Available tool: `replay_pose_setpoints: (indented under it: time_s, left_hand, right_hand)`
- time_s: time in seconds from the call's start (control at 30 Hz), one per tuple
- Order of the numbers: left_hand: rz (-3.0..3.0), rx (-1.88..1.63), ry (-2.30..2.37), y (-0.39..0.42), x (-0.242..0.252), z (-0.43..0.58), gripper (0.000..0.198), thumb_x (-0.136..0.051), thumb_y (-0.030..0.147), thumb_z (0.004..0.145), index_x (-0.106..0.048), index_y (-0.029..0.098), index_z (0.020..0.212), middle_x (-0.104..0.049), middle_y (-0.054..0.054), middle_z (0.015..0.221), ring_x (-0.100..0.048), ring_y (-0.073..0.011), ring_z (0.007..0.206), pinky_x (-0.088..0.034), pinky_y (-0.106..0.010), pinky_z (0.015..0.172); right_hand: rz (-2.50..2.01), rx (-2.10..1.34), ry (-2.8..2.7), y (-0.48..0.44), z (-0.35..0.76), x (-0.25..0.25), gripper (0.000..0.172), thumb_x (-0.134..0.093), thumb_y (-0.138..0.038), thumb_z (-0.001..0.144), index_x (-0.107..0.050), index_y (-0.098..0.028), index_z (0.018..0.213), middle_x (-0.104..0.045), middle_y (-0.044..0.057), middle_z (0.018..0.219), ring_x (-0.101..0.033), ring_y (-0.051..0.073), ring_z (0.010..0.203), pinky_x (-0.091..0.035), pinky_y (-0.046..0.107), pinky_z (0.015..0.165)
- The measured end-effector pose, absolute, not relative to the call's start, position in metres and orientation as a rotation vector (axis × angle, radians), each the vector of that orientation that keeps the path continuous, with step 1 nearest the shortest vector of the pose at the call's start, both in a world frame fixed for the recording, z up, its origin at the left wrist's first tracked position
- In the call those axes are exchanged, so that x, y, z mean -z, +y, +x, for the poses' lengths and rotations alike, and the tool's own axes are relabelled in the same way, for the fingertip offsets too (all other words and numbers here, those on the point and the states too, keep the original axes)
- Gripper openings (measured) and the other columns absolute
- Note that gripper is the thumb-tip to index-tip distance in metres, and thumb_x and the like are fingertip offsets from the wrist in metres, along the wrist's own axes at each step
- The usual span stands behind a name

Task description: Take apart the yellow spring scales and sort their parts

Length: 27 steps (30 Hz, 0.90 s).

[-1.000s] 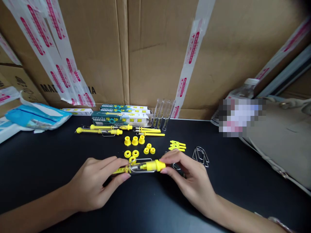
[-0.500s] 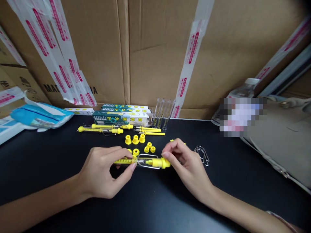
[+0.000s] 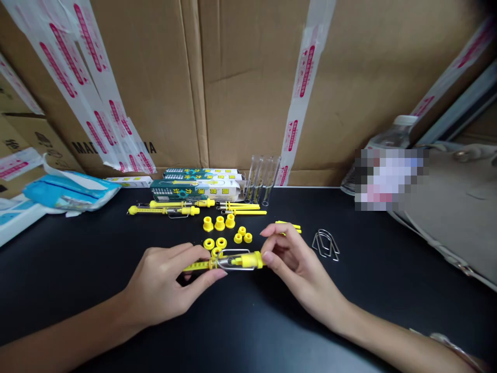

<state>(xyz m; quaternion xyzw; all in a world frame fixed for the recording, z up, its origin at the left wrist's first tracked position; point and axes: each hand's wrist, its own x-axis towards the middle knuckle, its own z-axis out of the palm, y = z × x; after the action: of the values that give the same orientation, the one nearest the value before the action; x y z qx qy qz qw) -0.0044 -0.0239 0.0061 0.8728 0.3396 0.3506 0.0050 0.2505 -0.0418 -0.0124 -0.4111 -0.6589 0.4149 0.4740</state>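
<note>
A yellow spring scale with a clear tube and a wire frame lies level across the middle of my view, held in both hands. My left hand grips its graduated yellow end. My right hand pinches the yellow cap at the other end between thumb and fingertips. Just behind the scale are yellow rings, one partly hidden by it, and small yellow caps. Several larger yellow cups stand further back. Yellow strips lie behind my right hand.
Finished yellow scales and teal boxes lie at the back of the black table, beside clear tubes. Wire hooks lie right. A blue packet, a bottle and a bag flank the taped cardboard wall.
The scale has risen up the view and turned more level, with its wire frame now showing around the tube. My right hand's fingers have shifted on the yellow cap.
</note>
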Motion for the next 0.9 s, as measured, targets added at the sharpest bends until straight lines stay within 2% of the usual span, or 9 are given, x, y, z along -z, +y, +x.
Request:
replay_pose_setpoints:
  time_s: [0.13, 0.27, 0.37, 0.47, 0.53, 0.63, 0.7, 0.77, 0.9]
  left_hand:
    - [2.676, -1.021, 1.061, -0.024, -0.005, -0.004, 0.017, -0.065, 0.034, 0.093, -0.065, 0.02, 0.084, -0.063, 0.006, 0.064, -0.053, -0.0055, 0.045, -0.039, -0.019, 0.047]
    - [2.65, -1.04, 1.058, -0.023, -0.001, -0.004, 0.016, -0.064, 0.034, 0.094, -0.065, 0.021, 0.085, -0.062, 0.007, 0.065, -0.052, -0.0057, 0.046, -0.038, -0.02, 0.048]
    - [2.645, -1.053, 1.051, -0.022, 0.001, -0.005, 0.016, -0.063, 0.034, 0.094, -0.065, 0.021, 0.087, -0.063, 0.007, 0.065, -0.052, -0.006, 0.046, -0.038, -0.021, 0.048]
    - [2.696, -1.129, 1.063, -0.021, 0.0, -0.006, 0.019, -0.063, 0.037, 0.095, -0.066, 0.02, 0.087, -0.068, 0.005, 0.068, -0.057, -0.0062, 0.048, -0.041, -0.02, 0.049]
    - [2.75, -1.199, 1.059, -0.02, -0.002, -0.005, 0.022, -0.064, 0.04, 0.094, -0.066, 0.019, 0.086, -0.071, 0.005, 0.07, -0.06, -0.0061, 0.049, -0.044, -0.018, 0.05]
    - [2.804, -1.243, 1.041, -0.019, -0.004, -0.004, 0.025, -0.067, 0.043, 0.091, -0.067, 0.019, 0.083, -0.071, 0.005, 0.067, -0.062, -0.0061, 0.048, -0.045, -0.016, 0.048]
    - [2.808, -1.239, 1.035, -0.019, -0.005, -0.004, 0.025, -0.068, 0.043, 0.091, -0.068, 0.019, 0.083, -0.071, 0.005, 0.066, -0.063, -0.0063, 0.049, -0.046, -0.016, 0.048]
    - [2.808, -1.234, 1.024, -0.018, -0.005, -0.004, 0.025, -0.067, 0.043, 0.091, -0.068, 0.019, 0.083, -0.072, 0.005, 0.067, -0.064, -0.0066, 0.05, -0.047, -0.016, 0.048]
    - [2.807, -1.205, 1.025, -0.019, -0.007, -0.004, 0.025, -0.066, 0.042, 0.092, -0.068, 0.018, 0.084, -0.071, 0.004, 0.068, -0.065, -0.007, 0.051, -0.047, -0.016, 0.049]
  right_hand:
    - [-0.929, -0.944, -1.65, -0.041, 0.253, 0.015, 0.019, -0.064, -0.025, 0.094, -0.052, -0.027, 0.109, -0.06, -0.001, 0.088, -0.062, 0.014, 0.079, -0.053, 0.026, 0.076]
    - [-0.905, -0.891, -1.65, -0.04, 0.255, 0.015, 0.016, -0.069, -0.022, 0.09, -0.057, -0.027, 0.1, -0.061, -0.001, 0.092, -0.063, 0.014, 0.081, -0.054, 0.024, 0.074]
    - [-0.9, -0.824, -1.677, -0.039, 0.258, 0.014, 0.014, -0.071, -0.026, 0.09, -0.059, -0.027, 0.097, -0.062, -0.001, 0.09, -0.063, 0.015, 0.08, -0.054, 0.025, 0.073]
    - [-0.982, -0.683, -1.768, -0.037, 0.261, 0.013, 0.02, -0.072, -0.036, 0.089, -0.062, -0.025, 0.102, -0.067, 0.002, 0.091, -0.065, 0.017, 0.08, -0.054, 0.028, 0.074]
    - [-1.039, -0.63, -1.839, -0.037, 0.263, 0.012, 0.019, -0.061, -0.04, 0.096, -0.063, -0.023, 0.105, -0.069, 0.002, 0.086, -0.065, 0.017, 0.074, -0.053, 0.027, 0.07]
    - [-1.053, -0.628, -1.955, -0.038, 0.262, 0.009, 0.035, -0.041, -0.036, 0.105, -0.064, -0.022, 0.083, -0.066, -0.001, 0.069, -0.062, 0.013, 0.059, -0.048, 0.024, 0.059]
    - [-1.055, -0.626, -1.996, -0.04, 0.261, 0.008, 0.04, -0.043, -0.033, 0.104, -0.061, -0.021, 0.07, -0.064, -0.002, 0.063, -0.06, 0.011, 0.053, -0.046, 0.022, 0.055]
    - [-1.063, -0.614, -1.984, -0.041, 0.26, 0.008, 0.033, -0.049, -0.031, 0.102, -0.063, -0.022, 0.074, -0.066, -0.002, 0.065, -0.062, 0.012, 0.055, -0.047, 0.022, 0.056]
    - [-1.032, -0.553, -1.932, -0.041, 0.26, 0.009, 0.008, -0.06, -0.028, 0.097, -0.066, -0.022, 0.096, -0.074, 0.001, 0.085, -0.07, 0.015, 0.073, -0.053, 0.022, 0.067]
